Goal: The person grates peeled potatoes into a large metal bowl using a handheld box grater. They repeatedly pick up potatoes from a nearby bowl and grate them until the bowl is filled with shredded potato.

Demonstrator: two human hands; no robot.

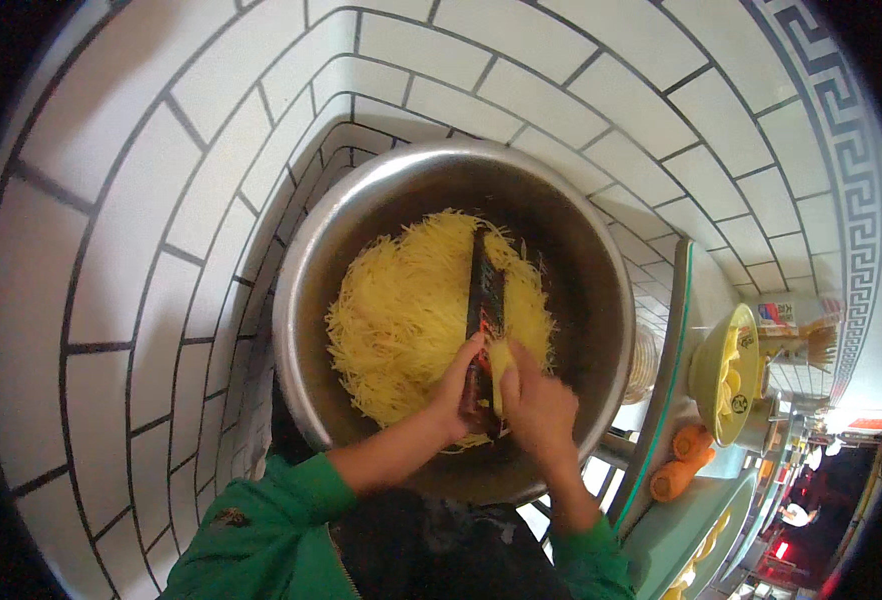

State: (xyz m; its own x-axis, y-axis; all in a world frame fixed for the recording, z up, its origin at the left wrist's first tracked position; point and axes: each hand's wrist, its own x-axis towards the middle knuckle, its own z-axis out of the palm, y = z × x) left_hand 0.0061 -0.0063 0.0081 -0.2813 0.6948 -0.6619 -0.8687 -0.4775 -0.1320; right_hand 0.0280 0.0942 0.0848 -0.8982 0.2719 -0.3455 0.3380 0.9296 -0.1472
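Note:
A wide metal pot (441,154) stands before me, with a large heap of pale yellow vegetable shreds, likely potato, (403,315) inside. Over the heap slants a dark grater board (486,300). My left hand (452,390) grips its lower part along the left edge. Against the grater's right side, my right hand (542,401) holds a pale yellow peeled piece (501,367), likely potato. The fingers hide part of both the piece and the board.
White tiled walls meet in a corner behind the pot. On the shelf (673,360) to the right are a yellow bowl (700,382) of pale slices, several carrots (677,472) and a green tray (651,551) with pale pieces. A person (797,514) is far off at right.

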